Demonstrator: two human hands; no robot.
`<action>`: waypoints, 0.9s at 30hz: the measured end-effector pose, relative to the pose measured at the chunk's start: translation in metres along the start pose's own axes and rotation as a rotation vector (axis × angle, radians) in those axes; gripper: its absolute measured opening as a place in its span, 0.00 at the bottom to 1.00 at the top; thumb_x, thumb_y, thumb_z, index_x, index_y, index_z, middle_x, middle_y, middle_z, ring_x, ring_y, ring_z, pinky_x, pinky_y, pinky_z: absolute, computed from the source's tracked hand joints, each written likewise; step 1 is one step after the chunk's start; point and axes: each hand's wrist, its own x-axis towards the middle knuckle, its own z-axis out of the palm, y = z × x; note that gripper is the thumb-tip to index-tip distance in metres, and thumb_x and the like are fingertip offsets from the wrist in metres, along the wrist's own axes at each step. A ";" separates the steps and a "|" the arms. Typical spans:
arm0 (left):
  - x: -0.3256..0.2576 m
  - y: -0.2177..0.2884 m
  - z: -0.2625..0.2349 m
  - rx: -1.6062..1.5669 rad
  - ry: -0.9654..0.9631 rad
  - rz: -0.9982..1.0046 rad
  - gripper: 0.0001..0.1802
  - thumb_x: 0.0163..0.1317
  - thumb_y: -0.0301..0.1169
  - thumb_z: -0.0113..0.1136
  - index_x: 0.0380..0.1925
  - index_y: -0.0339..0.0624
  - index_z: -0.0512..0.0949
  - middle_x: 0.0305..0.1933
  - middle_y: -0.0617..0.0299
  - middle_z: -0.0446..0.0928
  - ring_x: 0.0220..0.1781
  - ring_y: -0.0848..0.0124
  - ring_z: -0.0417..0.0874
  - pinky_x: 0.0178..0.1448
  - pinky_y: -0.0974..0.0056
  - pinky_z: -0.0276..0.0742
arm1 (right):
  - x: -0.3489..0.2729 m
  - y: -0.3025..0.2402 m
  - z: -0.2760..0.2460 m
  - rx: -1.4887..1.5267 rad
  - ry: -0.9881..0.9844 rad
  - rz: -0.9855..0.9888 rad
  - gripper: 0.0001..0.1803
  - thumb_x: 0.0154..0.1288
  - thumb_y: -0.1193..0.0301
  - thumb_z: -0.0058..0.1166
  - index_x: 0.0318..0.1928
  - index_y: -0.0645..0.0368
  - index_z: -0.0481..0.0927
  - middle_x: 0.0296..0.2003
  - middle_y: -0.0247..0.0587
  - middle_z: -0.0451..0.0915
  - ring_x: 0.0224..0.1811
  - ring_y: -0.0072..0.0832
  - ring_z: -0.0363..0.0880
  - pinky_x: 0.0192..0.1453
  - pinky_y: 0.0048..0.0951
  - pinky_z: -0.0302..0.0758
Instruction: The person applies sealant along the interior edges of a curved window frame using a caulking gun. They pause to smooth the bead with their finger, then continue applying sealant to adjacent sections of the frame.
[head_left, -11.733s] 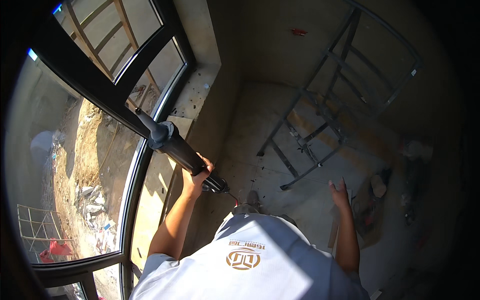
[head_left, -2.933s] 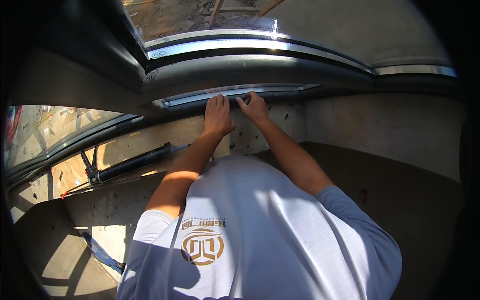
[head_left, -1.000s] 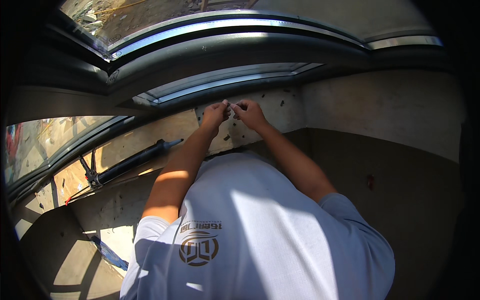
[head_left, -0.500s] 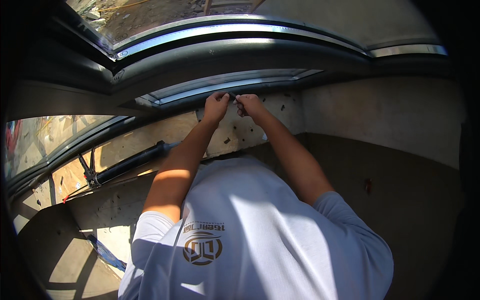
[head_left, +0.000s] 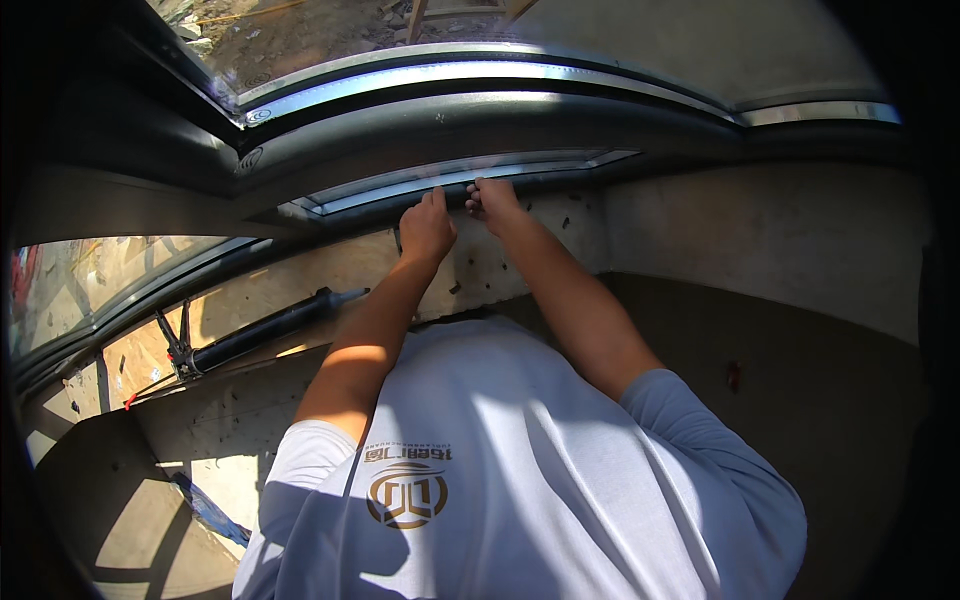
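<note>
1. A bare concrete room corner takes up the view, with a rough grey wall [head_left: 760,230] to the right and a dusty sunlit sill ledge [head_left: 250,410] running along the left below the windows.
2. A dark curved window frame [head_left: 420,125] spans the top, its glass looking out on rubble and timber outside; a second pane sits at the far left.
3. The person's white short-sleeved shirt [head_left: 520,480] fills the lower middle, both bare forearms reaching up and away to the frame.
4. Along the frame's lower edge runs a narrow pale sealing strip [head_left: 400,190], set in the channel between the dark frame and the wall below it.
5. A long black caulking gun [head_left: 265,332] lies on the ledge to the left, well apart from both hands.
6. A blue tool handle [head_left: 205,505] rests lower left on the ledge, partly in shadow.
7. The left hand [head_left: 427,228] is loosely curled, fingertips pressed up against the strip.
8. The right hand [head_left: 492,200] is just beside it, fingers bunched together at the strip's edge; whether it pinches the strip I cannot tell.
</note>
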 end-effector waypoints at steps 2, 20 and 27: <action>-0.001 -0.003 -0.001 -0.005 0.016 0.025 0.26 0.56 0.29 0.64 0.56 0.36 0.75 0.42 0.49 0.81 0.37 0.51 0.86 0.42 0.51 0.82 | 0.006 0.003 -0.009 0.018 -0.065 -0.009 0.15 0.81 0.61 0.44 0.38 0.56 0.77 0.23 0.29 0.73 0.32 0.29 0.78 0.47 0.40 0.77; 0.013 -0.013 -0.006 -0.115 0.080 0.078 0.13 0.52 0.29 0.64 0.38 0.39 0.78 0.35 0.49 0.81 0.37 0.48 0.85 0.43 0.48 0.80 | 0.026 0.031 -0.029 -0.050 -0.291 -0.298 0.21 0.73 0.54 0.62 0.42 0.62 0.86 0.31 0.33 0.84 0.39 0.23 0.82 0.55 0.29 0.77; 0.016 -0.013 -0.010 -0.091 -0.004 0.049 0.14 0.51 0.33 0.65 0.37 0.38 0.78 0.36 0.48 0.83 0.37 0.48 0.86 0.43 0.48 0.82 | 0.027 0.029 -0.033 -0.173 -0.220 -0.333 0.22 0.72 0.52 0.63 0.38 0.63 0.86 0.30 0.35 0.86 0.38 0.22 0.82 0.52 0.26 0.75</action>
